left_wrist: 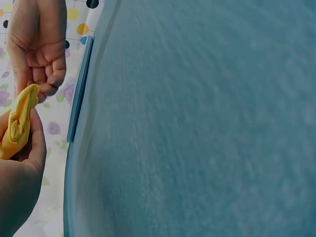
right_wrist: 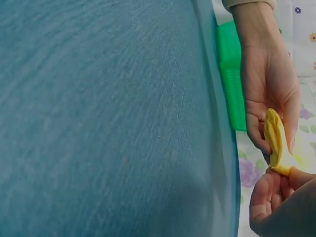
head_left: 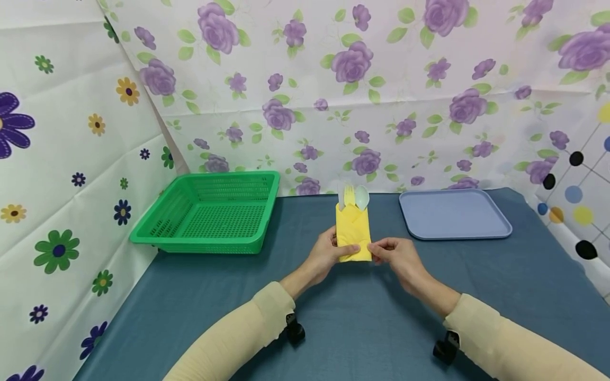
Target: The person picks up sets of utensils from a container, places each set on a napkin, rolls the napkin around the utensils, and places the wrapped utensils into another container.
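A folded yellow napkin (head_left: 352,227) is held up above the table, with the tops of a knife (head_left: 340,197), a yellow fork (head_left: 350,194) and a pale spoon (head_left: 362,197) poking out of its upper end. My left hand (head_left: 329,251) grips the napkin from the left, thumb across its front and fingers behind. At the lower right corner my right hand (head_left: 397,257) pinches the napkin's edge between thumb and fingertips. Both wrist views show the napkin's bottom end, its folded layers (right_wrist: 274,138) bunched between the two hands.
A green plastic basket (head_left: 205,244) stands at the back left of the blue-covered table (head_left: 362,328). The blue-grey tray (head_left: 455,214) lies at the back right. Flowered cloth (head_left: 305,132) hangs behind the table.
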The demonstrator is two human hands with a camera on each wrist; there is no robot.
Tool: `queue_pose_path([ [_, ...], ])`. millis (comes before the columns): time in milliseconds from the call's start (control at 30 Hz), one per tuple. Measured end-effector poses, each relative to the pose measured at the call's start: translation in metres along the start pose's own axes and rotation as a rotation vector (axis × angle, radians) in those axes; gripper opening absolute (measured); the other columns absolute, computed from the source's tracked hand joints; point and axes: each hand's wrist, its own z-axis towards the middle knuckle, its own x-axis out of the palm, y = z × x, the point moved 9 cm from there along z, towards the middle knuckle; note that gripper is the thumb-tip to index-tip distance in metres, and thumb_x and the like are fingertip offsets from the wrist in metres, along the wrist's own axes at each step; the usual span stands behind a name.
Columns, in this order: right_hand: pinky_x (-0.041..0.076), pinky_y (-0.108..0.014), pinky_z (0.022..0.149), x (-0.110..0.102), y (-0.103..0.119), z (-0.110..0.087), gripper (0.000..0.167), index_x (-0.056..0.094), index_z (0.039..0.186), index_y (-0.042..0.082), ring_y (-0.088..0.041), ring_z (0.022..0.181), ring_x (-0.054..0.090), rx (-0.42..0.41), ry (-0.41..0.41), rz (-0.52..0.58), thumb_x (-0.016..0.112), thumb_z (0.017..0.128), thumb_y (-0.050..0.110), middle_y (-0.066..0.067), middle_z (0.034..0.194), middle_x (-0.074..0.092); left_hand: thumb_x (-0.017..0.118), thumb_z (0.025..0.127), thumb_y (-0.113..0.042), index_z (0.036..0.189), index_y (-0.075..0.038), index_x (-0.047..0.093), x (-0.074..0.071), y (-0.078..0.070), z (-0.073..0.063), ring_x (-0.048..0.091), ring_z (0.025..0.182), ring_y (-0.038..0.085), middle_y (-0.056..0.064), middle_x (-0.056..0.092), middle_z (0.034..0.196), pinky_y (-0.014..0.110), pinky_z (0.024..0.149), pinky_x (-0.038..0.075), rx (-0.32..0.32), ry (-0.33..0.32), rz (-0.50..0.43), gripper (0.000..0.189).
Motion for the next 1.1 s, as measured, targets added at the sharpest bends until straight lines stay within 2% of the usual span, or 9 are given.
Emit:
queue_pose_path([
  [300, 0.057, -0.049, 0.086, -0.0022, -0.0004, 0.0007, 0.02, 0.074, 0.104, -0.007, -0.038, 0.089, 0.066, -0.022, -0.014, -0.044, 0.068, 0.103, 0.013, -0.008, 0.085, 0.071, 0.072, 0.1, -0.007, 0.146, -0.007, 0.051, 0.0028, 0.0042, 0.0008, 0.07, 0.107, 0.019, 0.011, 0.068, 0.124, 0.034, 0.09, 0.06, -0.036, 0.056, -0.01, 0.051],
  [400, 0.058, -0.046, 0.082, -0.0019, 0.0007, 0.0004, 0.021, 0.075, 0.104, -0.006, -0.037, 0.088, 0.066, -0.036, -0.011, -0.07, 0.069, 0.103, 0.014, -0.008, 0.086, 0.071, 0.072, 0.1, -0.007, 0.146, -0.008, 0.05, 0.0025, 0.0042, 0.0008, 0.07, 0.108, 0.02, 0.011, 0.068, 0.125, 0.035, 0.091, 0.06, -0.035, 0.056, -0.012, 0.051],
  [567, 0.058, -0.038, 0.075, 0.0005, 0.0047, -0.0025, 0.025, 0.075, 0.11, -0.005, -0.034, 0.091, 0.065, -0.053, -0.02, -0.091, 0.071, 0.102, 0.019, -0.008, 0.093, 0.073, 0.073, 0.098, -0.006, 0.145, -0.009, 0.053, -0.0006, 0.0026, 0.0004, 0.071, 0.107, 0.02, 0.012, 0.069, 0.124, 0.033, 0.088, 0.061, -0.015, 0.019, -0.02, 0.051],
  [700, 0.058, -0.037, 0.076, 0.0025, 0.0048, -0.0044, 0.029, 0.074, 0.117, -0.006, -0.029, 0.091, 0.067, -0.028, -0.024, -0.077, 0.074, 0.1, 0.016, -0.009, 0.098, 0.074, 0.074, 0.098, -0.006, 0.145, -0.007, 0.053, -0.0028, -0.0006, -0.0001, 0.071, 0.106, 0.02, 0.012, 0.069, 0.124, 0.033, 0.087, 0.061, 0.008, -0.008, -0.012, 0.051],
  [967, 0.061, -0.04, 0.08, 0.0047, 0.0024, -0.0008, 0.027, 0.068, 0.118, -0.013, -0.024, 0.082, 0.07, 0.0, 0.025, 0.029, 0.073, 0.097, 0.003, -0.008, 0.091, 0.072, 0.074, 0.097, -0.004, 0.144, -0.007, 0.053, -0.0021, 0.0011, 0.0014, 0.071, 0.109, 0.021, 0.012, 0.069, 0.125, 0.036, 0.091, 0.061, -0.021, 0.046, -0.038, 0.051],
  [1100, 0.061, -0.041, 0.083, 0.0048, 0.0019, 0.0, 0.027, 0.068, 0.119, -0.012, -0.025, 0.084, 0.07, -0.006, 0.037, 0.043, 0.072, 0.098, 0.004, -0.007, 0.092, 0.071, 0.074, 0.097, -0.006, 0.143, -0.006, 0.054, -0.003, -0.002, 0.0016, 0.071, 0.109, 0.022, 0.012, 0.069, 0.124, 0.036, 0.091, 0.061, -0.009, 0.034, -0.024, 0.05],
])
